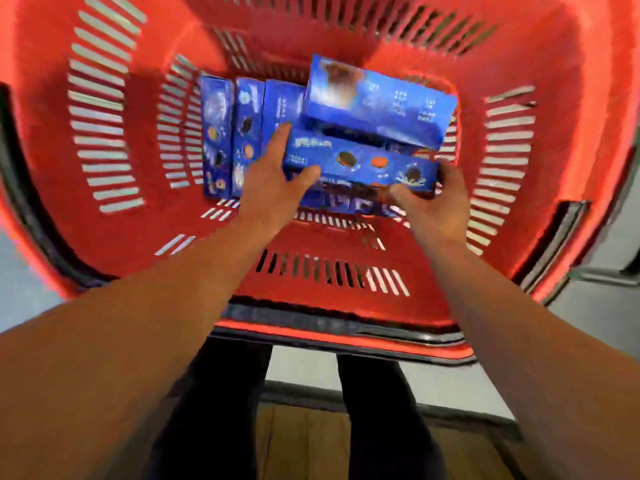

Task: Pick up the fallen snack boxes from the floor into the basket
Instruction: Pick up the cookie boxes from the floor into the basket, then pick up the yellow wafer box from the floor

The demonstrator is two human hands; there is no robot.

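Held box: you had a long blue snack box low inside the red basket, lying crosswise just above the boxes already there.
Left hand: your left hand took the box's left end, thumb curled against its near face and fingers reaching along the end.
Right hand: your right hand pinched the right end, fingers wrapped around the corner.
Handling: it looked like light, stiff cardboard with a glossy print, so probably slippery and easy to dent; the short ends, where you held it, seemed the safest grip, since squeezing the broad faces could crush the biscuits inside.
Basket contents: three blue boxes stood side by side along the left of the floor, another tilted box leaned against the far wall, and at least one more lay under the one you held.
Blur: printing too smeared to read.
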